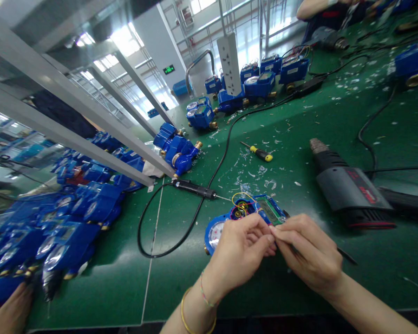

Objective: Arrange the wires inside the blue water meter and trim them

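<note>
- Green workbench mat (299, 139), littered with white scraps, under grey frame bars in a bright factory hall.
- Heat gun (348, 188) at right; yellow-handled screwdriver (261, 153) and soldering iron (193, 188) mid-bench; blue meters heaped (73, 208) at left.
- Open blue water meter (230, 220) just ahead of both hands: dial face, green circuit board (270, 209), yellow and red wires (242, 204).
- Left hand (240, 253) pinched shut at the board's edge.
- Right hand (310, 253) closed around a thin dark tool (346, 256), fingertips meeting the left's.

A factory assembly hall — green workbench (299, 130) crowded with blue water meters (73, 218), heat gun (348, 185), screwdriver (261, 153).
</note>
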A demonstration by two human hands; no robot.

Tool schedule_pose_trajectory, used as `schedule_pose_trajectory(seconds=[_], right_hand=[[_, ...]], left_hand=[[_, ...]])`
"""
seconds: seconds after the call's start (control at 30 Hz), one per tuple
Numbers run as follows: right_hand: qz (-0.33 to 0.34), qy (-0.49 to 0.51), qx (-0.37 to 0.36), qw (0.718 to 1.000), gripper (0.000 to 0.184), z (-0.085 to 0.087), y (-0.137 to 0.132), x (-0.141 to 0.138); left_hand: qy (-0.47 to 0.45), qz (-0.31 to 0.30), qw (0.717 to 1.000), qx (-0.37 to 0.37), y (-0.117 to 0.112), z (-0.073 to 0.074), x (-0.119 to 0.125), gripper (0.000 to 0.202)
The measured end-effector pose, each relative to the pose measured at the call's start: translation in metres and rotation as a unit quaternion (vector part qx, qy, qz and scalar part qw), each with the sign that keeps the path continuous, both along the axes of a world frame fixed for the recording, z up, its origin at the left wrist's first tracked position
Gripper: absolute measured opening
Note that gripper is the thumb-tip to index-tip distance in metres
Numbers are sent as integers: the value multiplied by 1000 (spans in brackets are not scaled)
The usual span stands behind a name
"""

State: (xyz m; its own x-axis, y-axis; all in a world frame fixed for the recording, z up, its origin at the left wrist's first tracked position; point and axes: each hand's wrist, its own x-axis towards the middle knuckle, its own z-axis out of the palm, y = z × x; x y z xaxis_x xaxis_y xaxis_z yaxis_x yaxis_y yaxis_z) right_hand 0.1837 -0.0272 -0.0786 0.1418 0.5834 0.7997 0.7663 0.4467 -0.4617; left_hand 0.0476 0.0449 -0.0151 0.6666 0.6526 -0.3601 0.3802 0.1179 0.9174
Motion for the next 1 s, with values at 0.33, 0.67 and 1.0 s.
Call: schedule_pose_trajectory(seconds=[0.33,0.67,1.0], right_hand=[[2,106,-68,992,14,8,4,5],[29,98,-86,991,11,4,2,11],[88,57,-110,988,8,10,-3,16]], left_hand=[[-42,-262,790,552,-17,-5,-12,17],[-44,-175,835,520,-24,-3,-26,8],[30,55,876,479,21,-2,-25,3]])
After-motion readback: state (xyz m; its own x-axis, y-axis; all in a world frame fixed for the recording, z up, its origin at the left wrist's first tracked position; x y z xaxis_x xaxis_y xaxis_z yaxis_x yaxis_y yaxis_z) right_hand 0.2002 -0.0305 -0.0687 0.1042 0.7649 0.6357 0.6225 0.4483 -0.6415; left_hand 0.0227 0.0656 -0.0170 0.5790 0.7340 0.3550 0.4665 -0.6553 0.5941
